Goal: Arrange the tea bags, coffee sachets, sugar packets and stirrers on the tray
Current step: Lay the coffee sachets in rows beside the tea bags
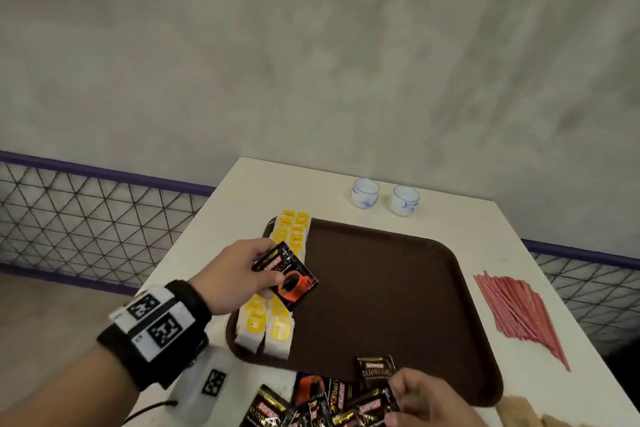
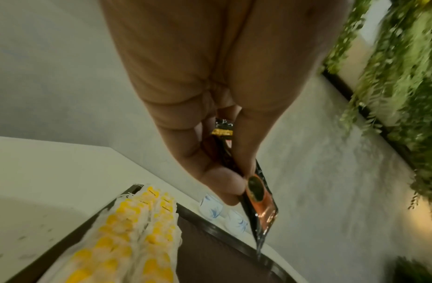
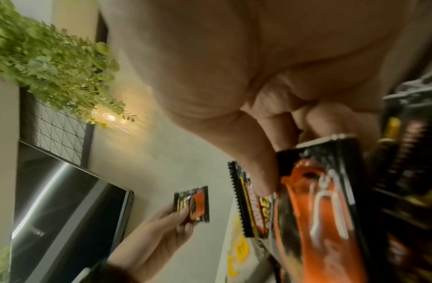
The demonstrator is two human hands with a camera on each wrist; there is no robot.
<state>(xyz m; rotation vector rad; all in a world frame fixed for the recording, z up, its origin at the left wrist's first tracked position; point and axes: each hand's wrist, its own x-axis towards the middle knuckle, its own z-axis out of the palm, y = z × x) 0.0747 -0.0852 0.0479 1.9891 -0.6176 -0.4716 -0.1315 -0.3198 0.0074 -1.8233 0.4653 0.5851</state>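
Left hand (image 1: 231, 274) fingers (image 2: 224, 183) pinching 1 coffee sachet (image 1: 290, 277) above the tray (image 1: 388, 291); right hand (image 1: 427, 399) fingers (image 3: 263, 172) gripping a sachet in the pile (image 1: 322, 399), partly cut off at the frame edge.

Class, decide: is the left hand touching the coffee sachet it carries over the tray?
Touching. The left wrist view shows the left hand pinching the coffee sachet between thumb and fingers.

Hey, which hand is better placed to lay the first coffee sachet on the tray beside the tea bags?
Left. The left hand already pinches a coffee sachet above the tea bags on the tray. The right hand is at the near-edge pile.
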